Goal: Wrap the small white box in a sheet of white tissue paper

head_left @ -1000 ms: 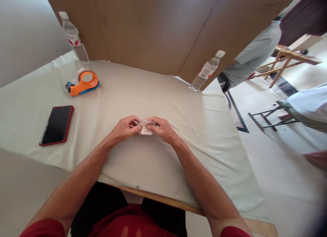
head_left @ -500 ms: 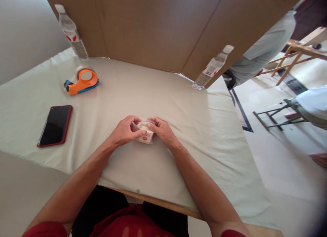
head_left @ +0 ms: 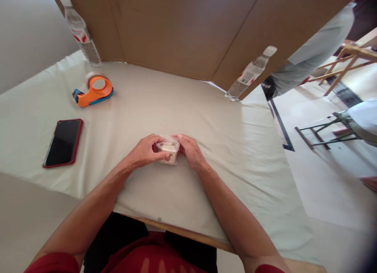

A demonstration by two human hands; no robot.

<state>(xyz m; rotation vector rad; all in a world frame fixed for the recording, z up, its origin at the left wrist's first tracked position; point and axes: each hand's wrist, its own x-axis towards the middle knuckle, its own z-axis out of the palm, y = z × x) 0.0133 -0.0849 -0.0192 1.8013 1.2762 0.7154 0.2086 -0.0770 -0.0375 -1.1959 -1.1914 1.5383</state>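
Both of my hands meet over the middle of the table, which is covered with a pale cloth (head_left: pixel 206 120). Between them is a small white packet in clear plastic wrap (head_left: pixel 168 150). My left hand (head_left: pixel 144 151) pinches its left side with thumb and fingers. My right hand (head_left: pixel 191 150) has its fingers curled on the packet's right side. The packet rests low, at or just above the cloth. What is inside the wrap is too small to make out.
A red-cased phone (head_left: pixel 63 142) lies face up at the left. An orange tape dispenser (head_left: pixel 94 90) sits behind it. Two water bottles (head_left: pixel 79 29) (head_left: pixel 250 73) stand against a brown cardboard screen (head_left: pixel 188 29). A person in grey (head_left: pixel 312 53) and wooden frames are at the right.
The packet has been turned between my fingers and now shows a whiter, crumpled side. Both hands stay in the same spot. The camera has tilted slightly.
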